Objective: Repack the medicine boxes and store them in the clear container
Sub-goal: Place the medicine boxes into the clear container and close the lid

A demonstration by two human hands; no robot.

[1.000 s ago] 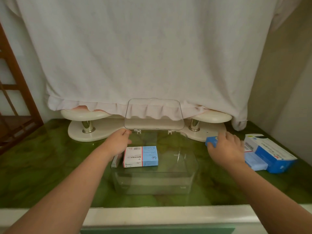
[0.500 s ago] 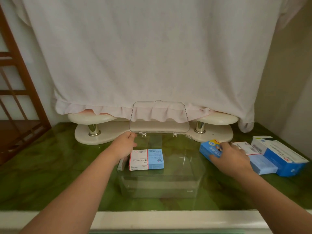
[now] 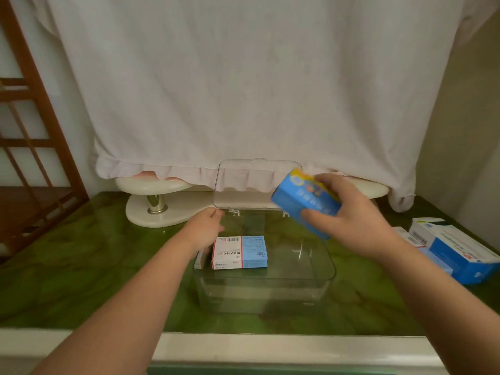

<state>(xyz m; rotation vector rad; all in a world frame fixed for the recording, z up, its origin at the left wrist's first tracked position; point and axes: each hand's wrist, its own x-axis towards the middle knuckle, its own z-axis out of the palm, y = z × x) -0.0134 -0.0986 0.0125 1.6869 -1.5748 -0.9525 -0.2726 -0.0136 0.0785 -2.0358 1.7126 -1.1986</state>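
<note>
Right hand (image 3: 351, 215) grips blue box (image 3: 300, 204), now lifted off table (image 3: 81, 266) above clear container (image 3: 265, 293); left hand (image 3: 205, 231) still holds far-left rim.

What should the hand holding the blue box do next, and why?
Probably lower the blue box into the bare right half of the clear container. The right hand holds it above the opening, the lid stands open, and a white-and-blue box already fills the left half.
</note>
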